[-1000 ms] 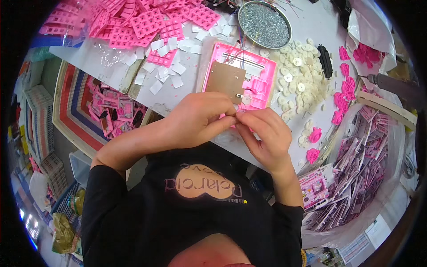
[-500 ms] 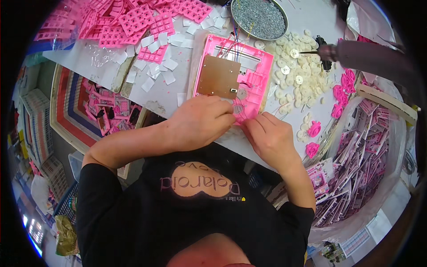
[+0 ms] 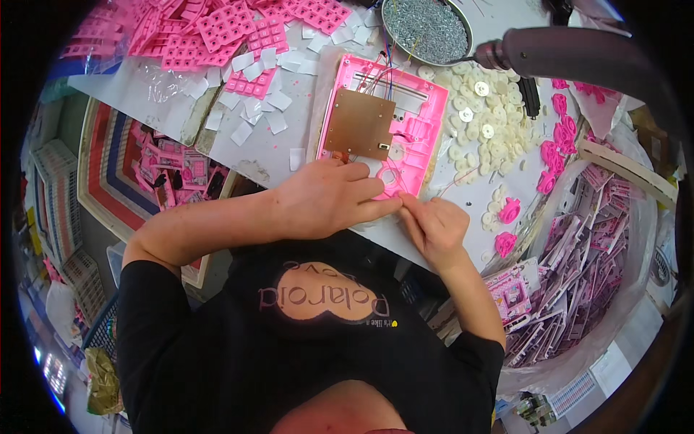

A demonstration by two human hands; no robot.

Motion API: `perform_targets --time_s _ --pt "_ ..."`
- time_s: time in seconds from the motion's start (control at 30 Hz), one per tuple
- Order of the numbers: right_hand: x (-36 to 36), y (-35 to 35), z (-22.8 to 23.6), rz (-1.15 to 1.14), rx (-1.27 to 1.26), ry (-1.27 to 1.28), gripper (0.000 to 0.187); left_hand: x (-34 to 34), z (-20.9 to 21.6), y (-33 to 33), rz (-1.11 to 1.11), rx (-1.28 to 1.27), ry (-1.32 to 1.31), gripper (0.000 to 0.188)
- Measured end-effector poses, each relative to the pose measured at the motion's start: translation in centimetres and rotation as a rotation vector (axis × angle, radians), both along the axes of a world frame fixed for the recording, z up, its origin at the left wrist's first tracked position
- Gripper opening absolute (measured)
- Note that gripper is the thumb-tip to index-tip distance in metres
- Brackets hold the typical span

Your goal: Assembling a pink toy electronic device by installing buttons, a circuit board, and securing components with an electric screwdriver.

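An open pink plastic housing (image 3: 423, 134) lies on the bench in front of me. Inside it sits a brown circuit board (image 3: 360, 124), with thin coloured wires (image 3: 372, 74) at its far end. My left hand (image 3: 325, 197) is over the housing's near left corner, fingers curled and forefinger stretched toward the right fingertips. At the near right corner, my right hand (image 3: 437, 226) pinches with thumb and forefinger. Both hands' fingertips meet there; whatever is between them is too small to make out. A thin pale wire (image 3: 460, 180) shows just beyond my right hand.
A dark electric screwdriver (image 3: 571, 52) hangs at upper right, above white plastic discs (image 3: 488, 108). A round dish of screws (image 3: 468, 25) stands at the back. Pink keypads (image 3: 220, 36) and white paper squares (image 3: 277, 121) lie left. A bag of pink printed parts (image 3: 629, 289) stands right.
My left hand has shifted slightly right, its forefinger now reaching the right fingertips. My right hand has dropped a little and closed into a tighter pinch. The screwdriver has swung up and left.
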State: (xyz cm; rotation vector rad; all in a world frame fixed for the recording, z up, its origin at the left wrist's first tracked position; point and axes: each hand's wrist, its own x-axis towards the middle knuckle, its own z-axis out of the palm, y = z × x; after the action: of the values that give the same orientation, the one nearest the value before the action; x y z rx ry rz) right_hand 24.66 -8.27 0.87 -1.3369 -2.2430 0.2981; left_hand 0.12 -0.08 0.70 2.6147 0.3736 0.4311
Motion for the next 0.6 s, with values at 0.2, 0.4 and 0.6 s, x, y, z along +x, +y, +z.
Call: perform_targets --time_s 0.2,0.4,0.6 --pt "-1.3 -2.4 4.2 -0.072 -0.405 -0.325 0.051 0.3 -0.2 -0.3 -0.062 0.078 0.053 0.05" --pt "-1.9 8.3 6.0 -0.309 -0.367 0.173 0.029 0.3 0.1 -0.5 -0.045 0.116 0.066 0.045" --pt "-5.8 14.5 3.9 -0.416 -0.309 -0.306 0.027 0.3 0.3 2.5 -0.077 -0.392 -0.192 0.037"
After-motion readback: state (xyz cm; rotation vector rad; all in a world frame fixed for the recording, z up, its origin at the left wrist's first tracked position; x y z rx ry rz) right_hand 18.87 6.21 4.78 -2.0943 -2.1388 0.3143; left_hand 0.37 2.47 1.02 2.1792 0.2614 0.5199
